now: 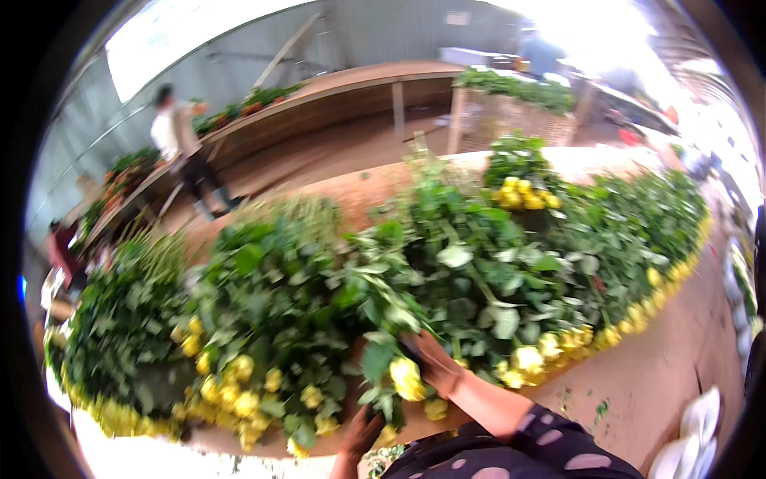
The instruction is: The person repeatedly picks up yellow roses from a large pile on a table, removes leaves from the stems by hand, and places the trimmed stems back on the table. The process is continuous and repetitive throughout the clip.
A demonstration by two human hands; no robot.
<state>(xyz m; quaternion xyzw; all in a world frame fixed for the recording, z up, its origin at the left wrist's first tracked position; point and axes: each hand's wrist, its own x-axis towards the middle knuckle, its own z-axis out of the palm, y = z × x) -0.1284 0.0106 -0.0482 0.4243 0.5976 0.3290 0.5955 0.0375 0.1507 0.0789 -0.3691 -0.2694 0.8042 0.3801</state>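
Note:
My right hand [435, 365] is closed on the leafy stem of a yellow rose [407, 379], whose bloom hangs toward me just left of the fingers. Lower down, my left hand [361, 433] reaches up from the table's near edge beside the rose's leaves; foliage hides most of its fingers. Both hands are at a gap between two heaps of long-stemmed yellow roses. The left heap [263, 319] and the right heap [495, 271] lie with blooms toward me and stems pointing away.
The heaps cover much of a brown table [367, 191]. A small bunch of yellow roses [523, 191] lies on top at the far right. Behind stand a long bench [343, 80] and a crate of greenery [511, 116]. Another person [179, 144] stands at the far left.

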